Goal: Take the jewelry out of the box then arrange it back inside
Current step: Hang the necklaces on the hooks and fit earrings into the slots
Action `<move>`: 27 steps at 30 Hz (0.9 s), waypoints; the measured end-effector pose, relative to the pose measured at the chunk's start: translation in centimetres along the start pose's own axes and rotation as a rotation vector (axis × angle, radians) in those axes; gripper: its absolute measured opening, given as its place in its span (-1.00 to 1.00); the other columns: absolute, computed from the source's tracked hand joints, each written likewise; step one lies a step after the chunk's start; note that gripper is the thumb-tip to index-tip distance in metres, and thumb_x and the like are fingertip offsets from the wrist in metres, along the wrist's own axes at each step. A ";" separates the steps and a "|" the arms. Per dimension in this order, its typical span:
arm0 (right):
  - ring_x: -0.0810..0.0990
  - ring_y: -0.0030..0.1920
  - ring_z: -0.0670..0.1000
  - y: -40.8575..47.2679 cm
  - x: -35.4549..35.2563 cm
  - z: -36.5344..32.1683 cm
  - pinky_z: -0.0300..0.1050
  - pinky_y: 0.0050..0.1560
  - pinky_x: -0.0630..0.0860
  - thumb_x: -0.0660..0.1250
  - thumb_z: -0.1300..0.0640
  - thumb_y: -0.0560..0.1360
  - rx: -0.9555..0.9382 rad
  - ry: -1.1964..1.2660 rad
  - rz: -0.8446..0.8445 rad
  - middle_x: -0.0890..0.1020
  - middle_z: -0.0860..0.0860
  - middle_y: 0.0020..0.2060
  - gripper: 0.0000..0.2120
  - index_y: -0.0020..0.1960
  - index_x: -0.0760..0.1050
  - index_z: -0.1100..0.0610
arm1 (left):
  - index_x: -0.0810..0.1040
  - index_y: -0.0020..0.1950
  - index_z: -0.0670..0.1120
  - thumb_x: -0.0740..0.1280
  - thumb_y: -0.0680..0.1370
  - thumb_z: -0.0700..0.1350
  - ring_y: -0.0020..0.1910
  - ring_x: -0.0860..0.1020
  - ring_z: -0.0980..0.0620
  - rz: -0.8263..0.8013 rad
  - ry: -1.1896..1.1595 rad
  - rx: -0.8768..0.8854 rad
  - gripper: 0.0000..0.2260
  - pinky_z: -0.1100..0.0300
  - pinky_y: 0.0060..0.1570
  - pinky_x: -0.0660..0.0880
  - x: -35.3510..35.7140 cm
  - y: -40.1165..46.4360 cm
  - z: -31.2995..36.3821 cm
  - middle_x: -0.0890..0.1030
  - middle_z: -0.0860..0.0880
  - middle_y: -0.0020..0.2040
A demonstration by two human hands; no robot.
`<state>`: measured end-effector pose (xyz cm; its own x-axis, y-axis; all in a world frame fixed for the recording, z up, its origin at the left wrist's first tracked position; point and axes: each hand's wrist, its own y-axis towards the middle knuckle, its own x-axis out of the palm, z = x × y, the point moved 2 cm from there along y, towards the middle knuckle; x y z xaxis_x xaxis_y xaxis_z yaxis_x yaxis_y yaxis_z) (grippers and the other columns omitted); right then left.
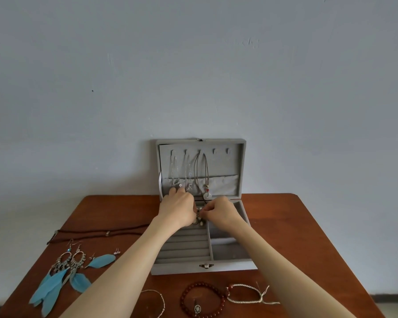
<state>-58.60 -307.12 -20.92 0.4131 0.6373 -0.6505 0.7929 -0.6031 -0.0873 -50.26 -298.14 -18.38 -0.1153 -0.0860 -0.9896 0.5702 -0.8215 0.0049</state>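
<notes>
Both hands work at small pieces in the back ring rows of the open jewelry box

The jewelry box (202, 267) stands at the table's (308, 226) far edge, lid upright, three necklaces (201, 173) hanging inside it. The left hand (178, 211) and right hand (221, 212) meet over the back of the ring rolls (186, 246), whose grooves run left to right; the small pieces (198, 220) lie just between the fingertips, equally near both. The right hand's fingers curl in a pinch, seemingly on one piece; the left hand's grip I cannot tell. Feather earrings (62, 271) lie near the left edge, a bead bracelet (202, 299) and cord bracelet (246, 293) by the near edge, still out of the box.
</notes>
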 end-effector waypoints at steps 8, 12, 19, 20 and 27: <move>0.61 -0.09 0.07 -0.3 0.5 0.0 0.01 -0.04 0.58 0.29 0.11 0.47 -0.025 -0.109 0.091 0.67 0.08 -0.12 -0.84 -0.08 0.62 0.13 | 0.59 0.03 -0.08 0.26 0.51 -0.16 0.14 0.35 -0.10 0.156 -0.015 -0.023 -0.84 0.07 0.08 0.37 0.7 -0.3 -0.2 0.44 -0.11 0.14; 0.60 -0.08 0.07 -0.5 0.6 0.0 -0.04 -0.08 0.56 0.28 0.12 0.48 -0.029 -0.132 0.136 0.66 0.07 -0.11 -0.87 -0.05 0.59 0.10 | 0.57 0.11 -0.06 0.26 0.53 -0.14 0.17 0.36 -0.09 0.186 -0.030 -0.032 -0.81 0.09 0.10 0.38 0.9 -0.6 -0.3 0.45 -0.10 0.16; 0.59 -0.08 0.04 -0.6 0.7 0.3 -0.08 -0.11 0.54 0.27 0.13 0.49 -0.069 -0.143 0.160 0.65 0.05 -0.10 -0.87 -0.02 0.57 0.09 | 0.55 0.11 -0.10 0.22 0.51 -0.19 0.18 0.32 -0.11 0.070 -0.061 -0.023 -0.78 0.08 0.11 0.38 0.3 -0.9 -0.3 0.39 -0.13 0.18; 0.59 -0.08 0.04 -0.7 0.7 0.3 -0.11 -0.13 0.53 0.28 0.13 0.49 -0.074 -0.147 0.170 0.65 0.04 -0.10 -0.87 -0.02 0.57 0.08 | 0.55 0.11 -0.10 0.21 0.51 -0.19 0.19 0.31 -0.11 0.037 -0.077 -0.027 -0.78 0.08 0.12 0.37 0.0 -0.9 -0.3 0.39 -0.13 0.18; 0.60 -0.05 0.04 -0.9 0.9 0.3 -0.04 -0.05 0.57 0.30 0.12 0.50 -0.122 -0.159 0.203 0.65 0.04 -0.04 -0.85 0.02 0.60 0.08 | 0.57 0.10 -0.17 0.17 0.51 -0.21 0.24 0.32 -0.13 -0.193 -0.027 -0.003 -0.75 0.04 0.17 0.39 -1.4 -0.8 -0.5 0.45 -0.13 0.20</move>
<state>-59.10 -306.13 -21.60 0.5013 0.4205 -0.7562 0.7533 -0.6421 0.1423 -50.12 -297.04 -17.07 -0.2443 0.0576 -0.9680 0.5377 -0.8227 -0.1846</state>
